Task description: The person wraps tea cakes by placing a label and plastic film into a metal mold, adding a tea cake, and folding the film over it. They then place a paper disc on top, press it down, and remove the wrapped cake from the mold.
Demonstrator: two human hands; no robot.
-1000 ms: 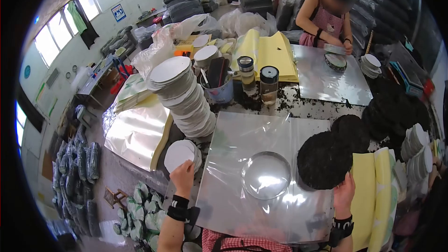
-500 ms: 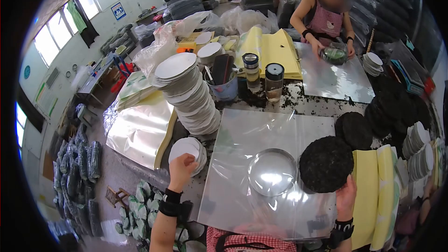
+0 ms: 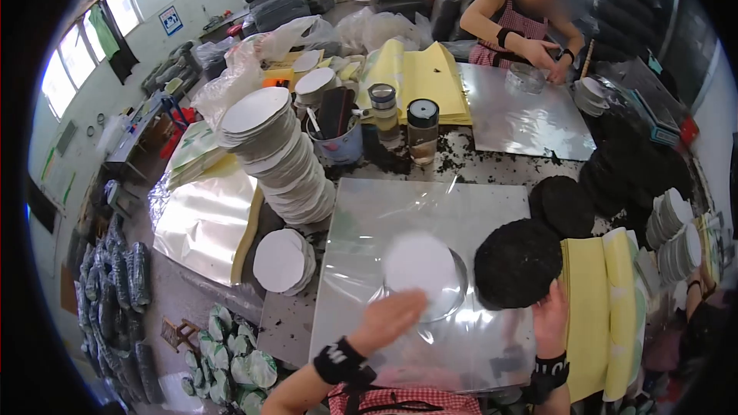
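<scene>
My left hand [image 3: 390, 317], a little blurred, holds a white paper disc [image 3: 419, 260] by its near edge. The disc is over the round metal ring [image 3: 463, 280] and hides most of it. The ring stands on a clear plastic sheet [image 3: 361, 215] spread in front of me. My right hand [image 3: 550, 312] grips the near right edge of a round black cake [image 3: 518, 263] that looks like dried seaweed. The cake is tilted up, just right of the ring. A short stack of white paper discs [image 3: 281, 261] is to the left of the sheet.
A tall leaning stack of white discs [image 3: 257, 119], a bucket [image 3: 340, 146] and two drink bottles [image 3: 422, 132] stand behind the sheet. Yellow bags [image 3: 588, 315] and more black cakes [image 3: 567, 204] are at right. Across the table a co-worker [image 3: 492, 27] handles a clear ring [image 3: 526, 78].
My left hand has moved right from the short stack, bringing a white disc over the ring. The view has shifted slightly. The co-worker's green-and-dark bundle no longer shows inside the clear ring.
</scene>
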